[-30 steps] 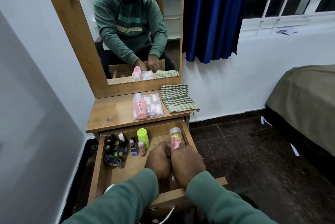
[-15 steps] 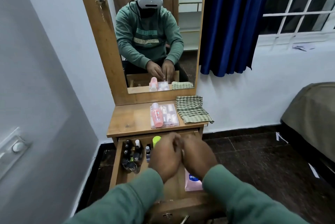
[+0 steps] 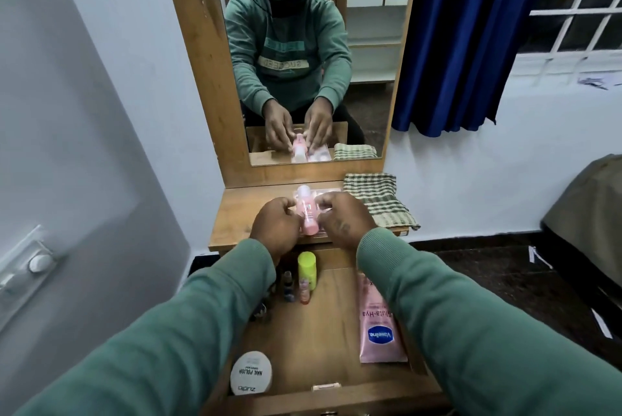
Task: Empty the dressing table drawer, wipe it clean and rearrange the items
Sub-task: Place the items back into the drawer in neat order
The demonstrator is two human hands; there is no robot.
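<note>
Two hands, the left hand (image 3: 276,227) and right hand (image 3: 343,220), curl their fingers beside the pink bottle (image 3: 308,213) lying on a clear box (image 3: 323,192) on the desk (image 3: 235,220) just behind the open drawer (image 3: 313,331); whether they grip it, I cannot tell. With a tube (image 3: 378,324), white tub (image 3: 250,372) and green-capped bottle (image 3: 307,269) inside the drawer and the checked cloth (image 3: 377,200) folded behind it, wiping seems done and refilling partway. The left sleeve (image 3: 218,308) hides most of the small bottles (image 3: 288,284) at the drawer's back left, and hands cover most of the box.
</note>
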